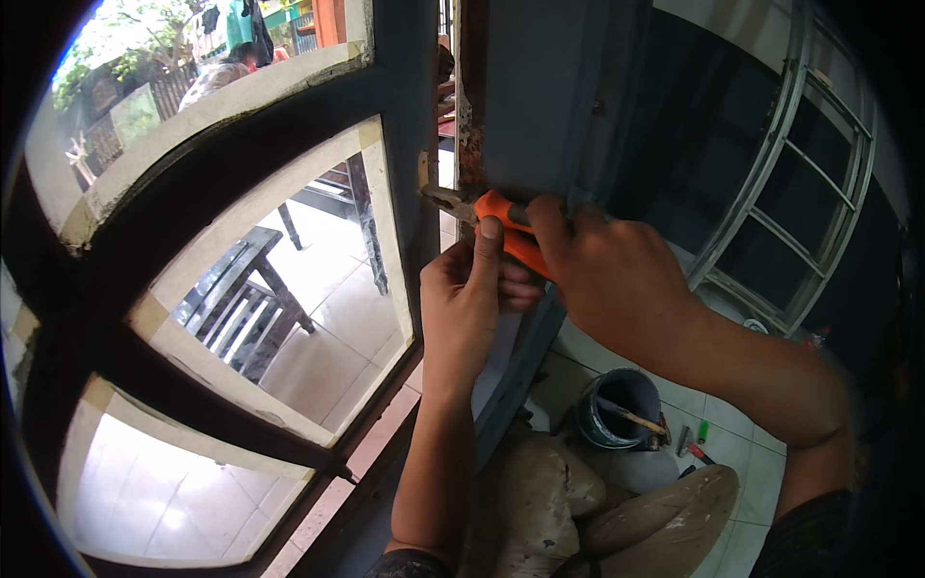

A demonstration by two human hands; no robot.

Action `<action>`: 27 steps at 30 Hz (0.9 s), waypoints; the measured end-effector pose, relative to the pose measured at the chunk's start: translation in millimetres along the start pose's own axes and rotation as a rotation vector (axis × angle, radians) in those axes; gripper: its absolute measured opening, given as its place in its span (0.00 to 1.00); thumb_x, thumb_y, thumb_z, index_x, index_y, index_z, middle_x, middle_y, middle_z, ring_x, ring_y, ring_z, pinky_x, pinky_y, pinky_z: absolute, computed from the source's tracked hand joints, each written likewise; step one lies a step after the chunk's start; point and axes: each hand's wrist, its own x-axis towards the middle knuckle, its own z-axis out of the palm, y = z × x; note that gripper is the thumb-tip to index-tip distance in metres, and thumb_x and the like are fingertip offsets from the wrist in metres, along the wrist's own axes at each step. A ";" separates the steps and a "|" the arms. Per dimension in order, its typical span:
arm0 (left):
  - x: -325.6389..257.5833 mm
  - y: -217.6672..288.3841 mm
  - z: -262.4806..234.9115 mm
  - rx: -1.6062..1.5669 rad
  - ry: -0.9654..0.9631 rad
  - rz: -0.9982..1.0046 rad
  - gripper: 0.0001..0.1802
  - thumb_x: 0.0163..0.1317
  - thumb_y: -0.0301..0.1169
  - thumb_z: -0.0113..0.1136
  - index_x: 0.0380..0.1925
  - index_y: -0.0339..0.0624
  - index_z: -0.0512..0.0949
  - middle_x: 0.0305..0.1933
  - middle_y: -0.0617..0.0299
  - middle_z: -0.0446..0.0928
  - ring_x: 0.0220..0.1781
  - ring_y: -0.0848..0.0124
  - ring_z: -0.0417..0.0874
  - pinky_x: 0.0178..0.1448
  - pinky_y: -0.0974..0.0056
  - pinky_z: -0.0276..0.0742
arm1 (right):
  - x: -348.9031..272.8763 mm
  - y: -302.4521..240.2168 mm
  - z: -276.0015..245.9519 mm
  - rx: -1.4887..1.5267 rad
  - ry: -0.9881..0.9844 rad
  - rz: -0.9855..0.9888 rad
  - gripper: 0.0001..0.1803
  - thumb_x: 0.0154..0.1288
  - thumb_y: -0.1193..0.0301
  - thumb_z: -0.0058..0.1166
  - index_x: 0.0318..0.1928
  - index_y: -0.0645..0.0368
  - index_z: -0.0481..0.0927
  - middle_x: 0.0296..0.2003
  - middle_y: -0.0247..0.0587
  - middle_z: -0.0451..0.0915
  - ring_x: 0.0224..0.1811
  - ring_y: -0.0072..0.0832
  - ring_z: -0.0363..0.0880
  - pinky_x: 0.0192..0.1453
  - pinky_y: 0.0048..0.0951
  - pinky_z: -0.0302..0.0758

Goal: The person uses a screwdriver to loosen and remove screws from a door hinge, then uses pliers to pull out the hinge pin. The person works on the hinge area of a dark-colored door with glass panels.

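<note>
My right hand (617, 275) is wrapped round the handles of pliers with orange and black grips (496, 208). The jaws point left and touch the door's edge beside a small pale fitting (423, 170); exactly what sits between them is too small to tell. My left hand (462, 299) is closed below the pliers' head, its thumb pressed up against the tool and its fingers curled behind. The dark door (405, 106) has glass panes edged with masking tape (381, 193). Close by on the right stands the grey frame (530, 106), its edge rusty or chipped.
A paint bucket (590, 424) with a brush (631, 416) in it stands on the tiled floor by my paint-stained knees (540, 491). Small tools and a green item (703, 431) lie beside it. A metal ladder (771, 193) leans at the right. Through the glass shows a wooden bench (251, 308).
</note>
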 end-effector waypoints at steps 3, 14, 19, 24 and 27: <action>-5.4 17.5 3.2 0.098 -0.048 -0.125 0.40 0.78 0.67 0.54 0.31 0.35 0.81 0.23 0.62 0.80 0.23 0.70 0.84 0.27 0.67 0.78 | 0.3 2.1 3.0 -0.150 0.039 -0.049 0.23 0.62 0.75 0.70 0.54 0.67 0.74 0.29 0.50 0.84 0.23 0.38 0.90 0.25 0.31 0.85; 20.2 1.4 3.5 0.192 0.107 -0.050 0.33 0.69 0.57 0.72 0.25 0.34 0.83 0.17 0.63 0.73 0.16 0.74 0.74 0.23 0.66 0.68 | -0.8 -1.6 3.6 0.008 0.053 -0.059 0.24 0.59 0.81 0.67 0.54 0.69 0.72 0.27 0.48 0.84 0.24 0.38 0.90 0.28 0.33 0.86; 14.8 1.7 11.2 -0.052 0.137 -0.047 0.20 0.72 0.46 0.68 0.36 0.38 0.90 0.17 0.67 0.70 0.15 0.75 0.69 0.22 0.66 0.62 | -5.4 -8.5 6.4 -0.081 0.012 -0.067 0.26 0.58 0.81 0.67 0.55 0.69 0.71 0.31 0.51 0.84 0.27 0.42 0.90 0.28 0.35 0.86; 17.5 -5.1 8.6 -0.155 0.126 -0.050 0.21 0.69 0.47 0.70 0.29 0.40 0.85 0.17 0.72 0.67 0.16 0.78 0.64 0.23 0.67 0.55 | -7.7 -4.3 -14.2 0.218 -0.117 0.012 0.34 0.61 0.63 0.78 0.57 0.69 0.73 0.39 0.58 0.84 0.42 0.46 0.93 0.40 0.41 0.90; 20.8 -10.0 6.3 -0.179 0.116 0.041 0.22 0.68 0.47 0.72 0.23 0.44 0.80 0.16 0.73 0.66 0.16 0.80 0.63 0.23 0.68 0.53 | -2.3 7.7 -16.2 0.684 -0.402 0.277 0.44 0.60 0.43 0.78 0.58 0.70 0.77 0.41 0.56 0.85 0.50 0.47 0.92 0.48 0.45 0.91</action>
